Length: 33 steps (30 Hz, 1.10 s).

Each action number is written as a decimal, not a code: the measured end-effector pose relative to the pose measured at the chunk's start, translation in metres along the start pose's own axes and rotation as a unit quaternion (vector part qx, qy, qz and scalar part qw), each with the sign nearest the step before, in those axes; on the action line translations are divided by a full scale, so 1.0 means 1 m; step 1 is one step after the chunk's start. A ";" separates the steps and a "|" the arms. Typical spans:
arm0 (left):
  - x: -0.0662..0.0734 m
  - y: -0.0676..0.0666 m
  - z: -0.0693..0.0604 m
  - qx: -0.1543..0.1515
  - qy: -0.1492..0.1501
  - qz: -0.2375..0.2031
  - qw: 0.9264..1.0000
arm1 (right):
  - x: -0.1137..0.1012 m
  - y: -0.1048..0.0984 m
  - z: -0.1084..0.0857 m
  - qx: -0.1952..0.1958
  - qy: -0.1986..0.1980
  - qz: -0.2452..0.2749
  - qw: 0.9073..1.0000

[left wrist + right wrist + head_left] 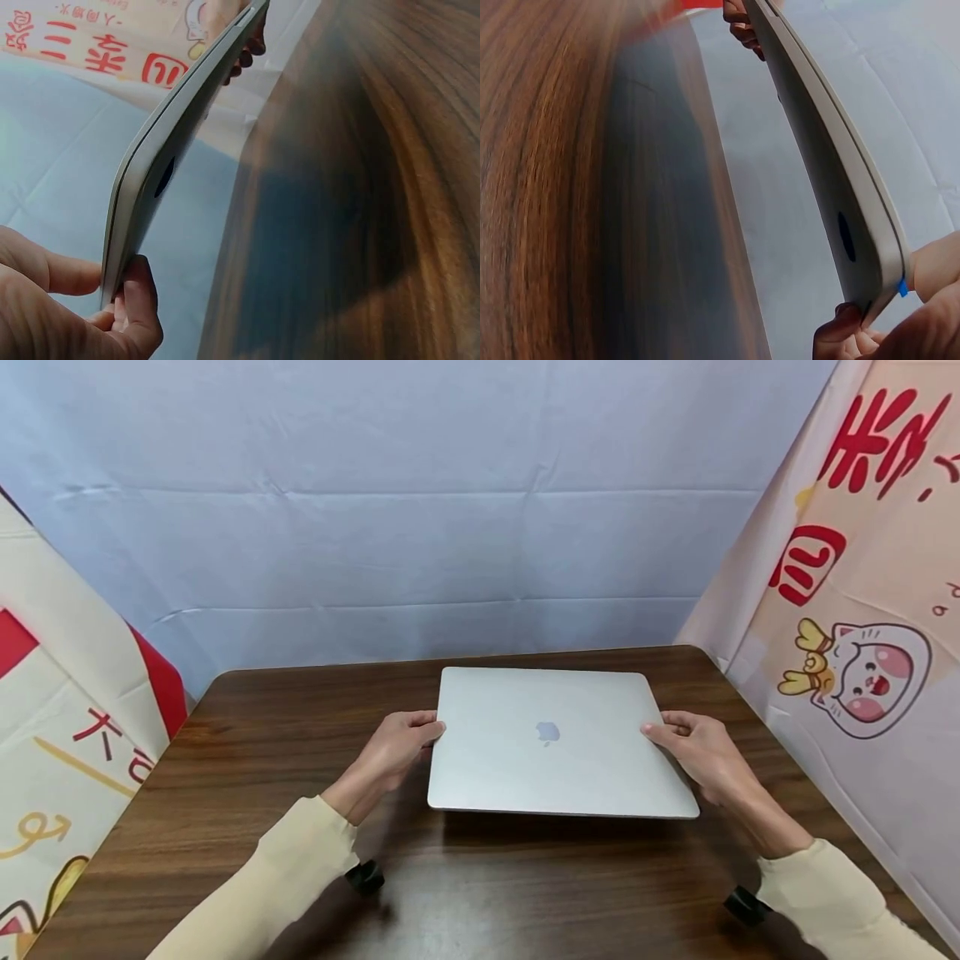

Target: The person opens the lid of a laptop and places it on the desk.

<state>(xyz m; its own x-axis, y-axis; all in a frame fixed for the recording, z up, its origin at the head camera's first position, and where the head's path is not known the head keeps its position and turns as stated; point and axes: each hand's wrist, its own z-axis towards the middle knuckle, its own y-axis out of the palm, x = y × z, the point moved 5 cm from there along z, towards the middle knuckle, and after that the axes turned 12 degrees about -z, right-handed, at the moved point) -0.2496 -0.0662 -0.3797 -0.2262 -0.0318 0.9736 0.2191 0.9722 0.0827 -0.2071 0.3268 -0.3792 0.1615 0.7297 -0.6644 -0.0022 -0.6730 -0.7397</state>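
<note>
Cream sleeves (277, 877) nearest, a small black object (365, 877) beside the left cuff; left hand (390, 750) pinches the left edge of a closed silver laptop (555, 777), thumb on top, fingers underneath; right hand (701, 753) grips the right edge likewise. Laptop is held lid up just above the brown wood-grain table (555, 885), wrist views showing a gap beneath; beyond, pale creased cloth (420, 543) behind, printed sheet (862, 760) with red characters and cartoon at right.
</note>
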 end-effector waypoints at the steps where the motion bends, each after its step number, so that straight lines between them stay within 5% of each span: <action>1: 0.000 -0.002 -0.002 0.001 0.000 -0.002 1.000 | -0.002 0.002 0.000 0.001 -0.001 0.003 1.000; 33: -0.020 -0.056 -0.053 0.031 -0.015 -0.011 0.999 | -0.037 0.049 -0.012 -0.040 -0.046 0.033 0.998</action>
<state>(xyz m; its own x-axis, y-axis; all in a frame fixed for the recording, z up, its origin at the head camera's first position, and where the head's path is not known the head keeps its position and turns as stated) -0.2069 -0.1321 -0.3922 -0.2590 -0.0467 0.9648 0.1551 0.9839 0.0892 -0.2012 0.2651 -0.3896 0.0718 0.6896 -0.7206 0.0698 -0.7242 -0.6860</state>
